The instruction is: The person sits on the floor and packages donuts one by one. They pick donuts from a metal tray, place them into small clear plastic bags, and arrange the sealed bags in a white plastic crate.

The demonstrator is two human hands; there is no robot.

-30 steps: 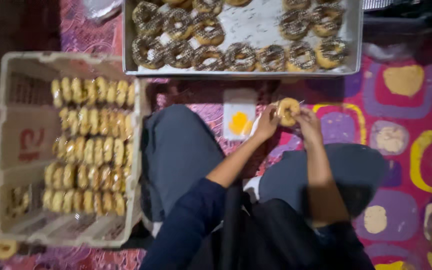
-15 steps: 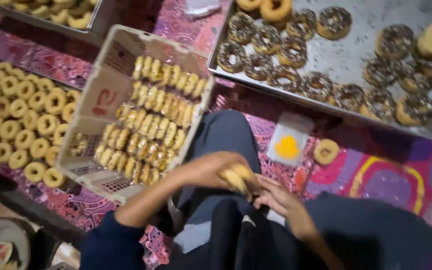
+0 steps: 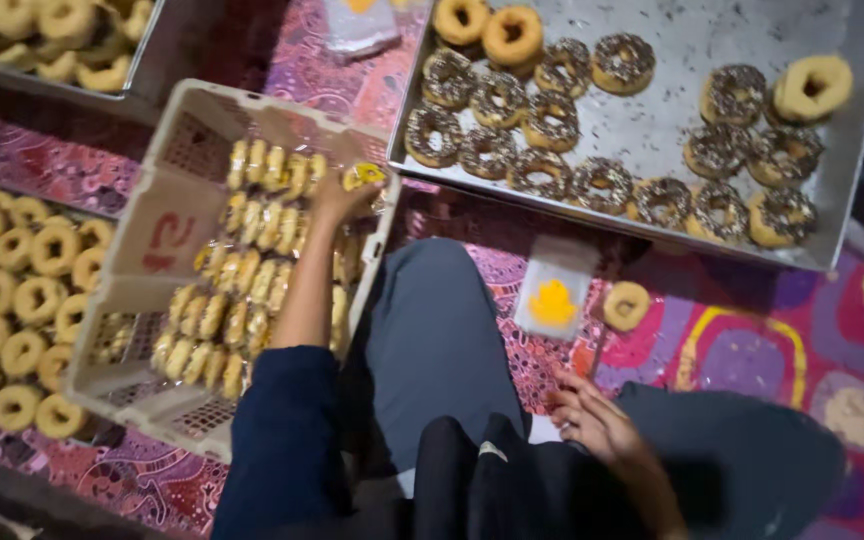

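The plastic crate [image 3: 167, 230] holds rows of bagged donuts standing on edge. The left hand [image 3: 337, 195], fingers clamped on a wrapped donut [image 3: 364, 176], reaches the top row; slotting it upright beside its neighbours seems best. The right hand [image 3: 592, 420] rests loosely curled, empty.

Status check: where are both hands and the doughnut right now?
Left hand over crate, gripping wrapped doughnut. Right hand empty by knee. Nothing blocking.
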